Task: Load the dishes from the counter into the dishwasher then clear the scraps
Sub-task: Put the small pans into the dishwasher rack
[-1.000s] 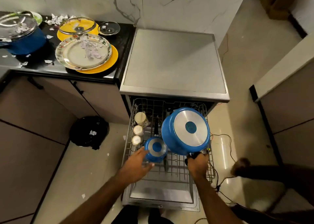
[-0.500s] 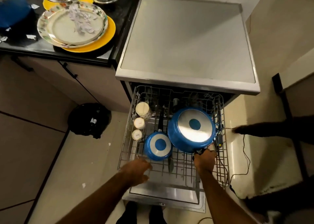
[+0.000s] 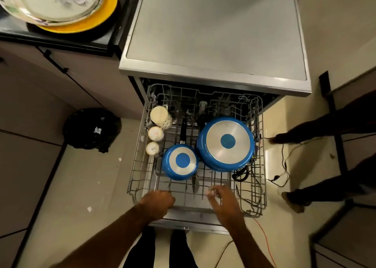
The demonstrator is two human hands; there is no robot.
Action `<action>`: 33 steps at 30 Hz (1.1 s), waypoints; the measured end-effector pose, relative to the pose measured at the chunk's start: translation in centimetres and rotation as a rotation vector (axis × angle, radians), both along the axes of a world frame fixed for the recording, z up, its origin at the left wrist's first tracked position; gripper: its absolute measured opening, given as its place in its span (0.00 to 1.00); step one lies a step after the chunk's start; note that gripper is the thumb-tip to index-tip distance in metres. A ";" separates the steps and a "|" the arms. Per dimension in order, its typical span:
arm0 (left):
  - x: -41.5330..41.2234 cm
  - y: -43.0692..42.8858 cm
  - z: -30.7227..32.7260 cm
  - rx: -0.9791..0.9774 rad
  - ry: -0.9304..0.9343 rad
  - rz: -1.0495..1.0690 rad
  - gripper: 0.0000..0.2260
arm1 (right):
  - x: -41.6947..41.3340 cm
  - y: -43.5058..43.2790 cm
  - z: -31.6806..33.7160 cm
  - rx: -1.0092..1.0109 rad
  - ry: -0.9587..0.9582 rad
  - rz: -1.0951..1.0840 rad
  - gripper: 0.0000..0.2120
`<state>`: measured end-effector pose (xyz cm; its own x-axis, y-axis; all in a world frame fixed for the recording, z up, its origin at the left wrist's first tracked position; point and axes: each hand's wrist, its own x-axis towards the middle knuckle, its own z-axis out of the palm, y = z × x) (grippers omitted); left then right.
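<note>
The lower dishwasher rack (image 3: 138, 166) is pulled out over the open door. A large blue pot (image 3: 225, 143) lies upside down in it at the right, its black handle towards me. Left of it sits a small blue saucepan (image 3: 180, 162), also upside down. Three pale cups (image 3: 155, 133) stand inverted along the rack's left side. My left hand (image 3: 158, 202) has its fingers curled over the rack's front rail. My right hand (image 3: 223, 200) hovers over the front of the rack with fingers spread, holding nothing. Stacked plates (image 3: 55, 5) with paper scraps sit on the black counter at top left.
The dishwasher's grey top (image 3: 215, 33) fills the upper middle. A black bin bag (image 3: 91, 129) lies on the floor to the left, with paper bits around it. Another person's legs (image 3: 325, 125) and loose cables (image 3: 284, 166) are close on the right.
My right hand has let go of the large pot's handle and drawn back to the rack's front. The pot now rests in the rack. My left hand moved onto the front rail.
</note>
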<state>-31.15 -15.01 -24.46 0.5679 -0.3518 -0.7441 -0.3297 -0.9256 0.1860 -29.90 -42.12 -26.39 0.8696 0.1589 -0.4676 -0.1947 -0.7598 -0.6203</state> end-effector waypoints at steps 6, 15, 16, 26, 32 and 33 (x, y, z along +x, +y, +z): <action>0.3 0.4 -0.2 -0.019 -0.050 -0.059 0.11 | -3.2 -0.6 -2.0 -0.186 -0.081 0.531 0.17; 9.0 2.4 -0.3 -0.052 -0.226 0.045 0.09 | 5.3 2.5 -2.1 -0.292 -0.289 0.351 0.19; 10.6 2.6 -0.3 -0.050 -0.252 0.060 0.09 | 7.2 3.1 -1.9 -0.298 -0.294 0.337 0.19; 23.4 3.9 -0.9 -0.001 -0.410 0.115 0.12 | 22.8 5.0 -3.1 -0.531 -0.437 0.412 0.19; 28.9 4.3 -0.9 -0.110 -0.621 0.246 0.09 | 29.6 6.6 -3.7 -0.549 -0.578 0.286 0.13; 29.8 4.5 -1.0 -0.142 -0.650 0.274 0.09 | 30.6 6.9 -3.7 -0.551 -0.597 0.284 0.12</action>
